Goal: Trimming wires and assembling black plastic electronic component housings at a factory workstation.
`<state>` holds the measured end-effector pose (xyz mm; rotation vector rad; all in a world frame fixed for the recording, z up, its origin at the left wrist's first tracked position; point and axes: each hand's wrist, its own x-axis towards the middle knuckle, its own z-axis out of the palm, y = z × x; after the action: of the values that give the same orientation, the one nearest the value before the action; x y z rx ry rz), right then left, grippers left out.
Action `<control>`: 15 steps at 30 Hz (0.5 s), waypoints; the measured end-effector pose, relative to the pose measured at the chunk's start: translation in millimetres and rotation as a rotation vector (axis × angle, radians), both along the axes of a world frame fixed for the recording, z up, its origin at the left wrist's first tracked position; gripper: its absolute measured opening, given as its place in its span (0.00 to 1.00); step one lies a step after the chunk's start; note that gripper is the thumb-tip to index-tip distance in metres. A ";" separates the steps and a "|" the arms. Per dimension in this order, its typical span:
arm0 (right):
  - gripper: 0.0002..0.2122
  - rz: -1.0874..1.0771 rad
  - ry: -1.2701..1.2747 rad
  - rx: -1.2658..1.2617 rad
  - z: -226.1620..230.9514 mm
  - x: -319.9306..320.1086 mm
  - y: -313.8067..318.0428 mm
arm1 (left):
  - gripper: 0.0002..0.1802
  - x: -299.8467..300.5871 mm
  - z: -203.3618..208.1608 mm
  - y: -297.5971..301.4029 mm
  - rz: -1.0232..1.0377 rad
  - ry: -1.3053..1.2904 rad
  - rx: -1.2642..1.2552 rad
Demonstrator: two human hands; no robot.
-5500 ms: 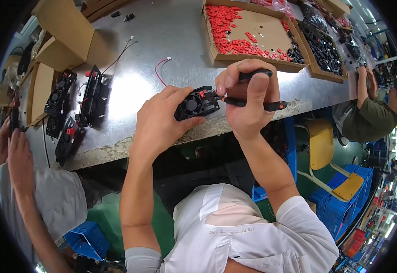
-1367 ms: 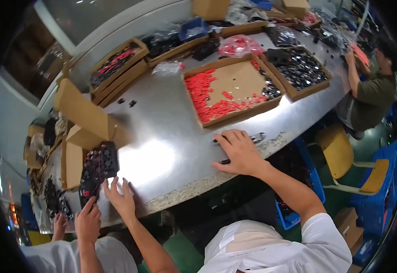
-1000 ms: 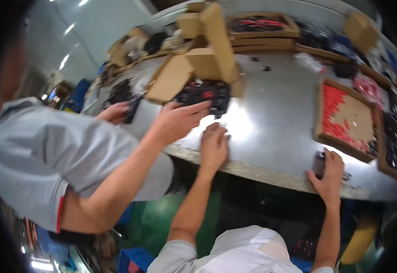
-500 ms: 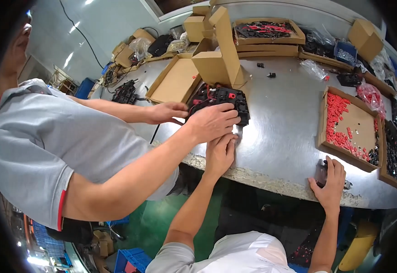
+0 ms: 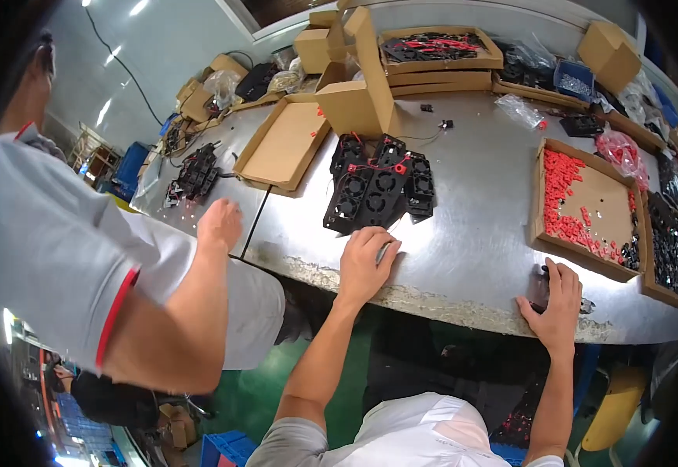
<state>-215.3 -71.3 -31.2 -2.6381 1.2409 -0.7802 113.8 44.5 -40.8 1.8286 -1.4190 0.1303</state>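
Observation:
In front of me lies a black assembly [image 5: 378, 191] with several round fans and red and black wires, flat on the metal table. My left hand [image 5: 364, 266] rests at its near edge, fingers curled; a small shiny thing shows between thumb and fingers, too small to name. Farther right, my right hand [image 5: 555, 303] sits near the table's front edge, thumb and fingers bent around a small dark object [image 5: 539, 288], partly hidden by the hand. A metal piece [image 5: 587, 307] pokes out on the hand's other side.
A co-worker's hand [image 5: 220, 224] is at the left, beside another black assembly [image 5: 195, 175]. A shallow cardboard tray [image 5: 280, 148] and an upright open carton [image 5: 350, 107] stand behind. At right, a cardboard tray [image 5: 588, 263] contains red parts, beside a box of black parts [image 5: 669, 249].
The co-worker's hands have left the black fan assembly, and the co-worker has drawn back to the left. The assembly now lies uncovered. My hands have stayed nearly in place.

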 end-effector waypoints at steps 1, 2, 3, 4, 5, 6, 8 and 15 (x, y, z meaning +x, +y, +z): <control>0.35 0.005 0.000 0.001 -0.5 -0.4 -0.1 | 0.05 -0.2 -0.2 -0.8 -0.005 -0.002 0.004; 0.35 0.001 0.005 0.005 -1.1 -0.4 -0.2 | 0.05 -0.6 0.1 -0.9 0.001 -0.002 0.004; 0.35 -0.002 0.009 0.008 -1.5 -0.4 -0.4 | 0.05 -0.8 0.6 -0.8 0.003 -0.007 0.002; 0.35 0.009 0.006 0.009 -1.9 0.7 -0.5 | 0.05 -0.2 1.0 0.5 0.009 -0.014 -0.001; 0.35 0.012 0.004 0.015 -1.9 1.7 -0.9 | 0.05 0.2 0.4 0.9 0.021 -0.018 0.000; 0.35 0.016 0.001 0.020 -1.9 2.3 -1.3 | 0.05 0.1 -0.5 0.6 0.014 -0.023 -0.006; 0.35 0.013 0.003 0.013 -2.9 -0.5 -0.9 | 0.06 -0.6 -1.7 -1.1 0.007 -0.020 -0.023; 0.35 0.003 0.026 0.027 -5.7 1.0 1.7 | 0.05 0.2 -1.5 3.9 -0.015 -0.015 -0.019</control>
<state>-214.3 -69.6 -36.9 -2.6363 1.2441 -0.7259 114.0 48.4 -42.3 1.8051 -1.4365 0.1493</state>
